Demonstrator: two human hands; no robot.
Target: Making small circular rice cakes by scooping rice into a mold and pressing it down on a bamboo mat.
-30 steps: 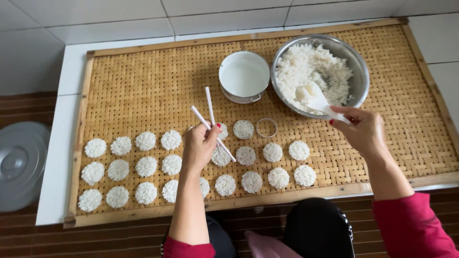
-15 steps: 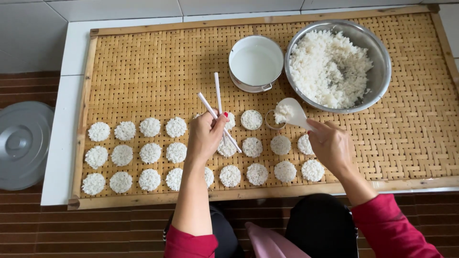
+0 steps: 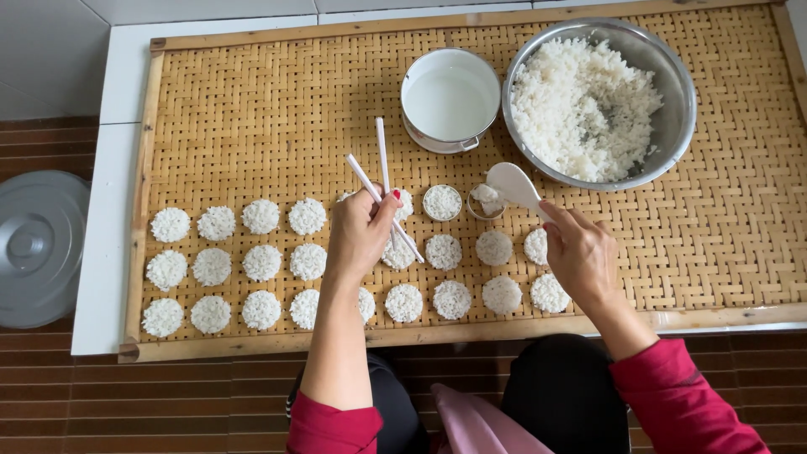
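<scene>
My left hand [image 3: 360, 235] grips a pair of white chopsticks [image 3: 380, 172], their tips pointing up and away over the woven bamboo tray [image 3: 252, 118]. A white rice paddle [image 3: 514, 185] is held in my right hand [image 3: 580, 252], its blade resting at a small round ring mould [image 3: 484, 202] partly filled with rice. Beside the mould lies a freshly made rice disc [image 3: 442, 202]. Several round rice cakes [image 3: 261, 262] lie in rows along the tray's near side. A steel bowl of cooked rice [image 3: 588, 105] stands at the far right.
A white pot of water [image 3: 450, 101] sits left of the steel bowl. A grey round lid [image 3: 38, 248] lies on the wooden floor left of the white table [image 3: 105, 210]. The far left of the tray is bare weave.
My right hand carried the paddle from the rice bowl down to the ring mould. The left hand with the chopsticks stayed nearly still. The camera view shifted slightly.
</scene>
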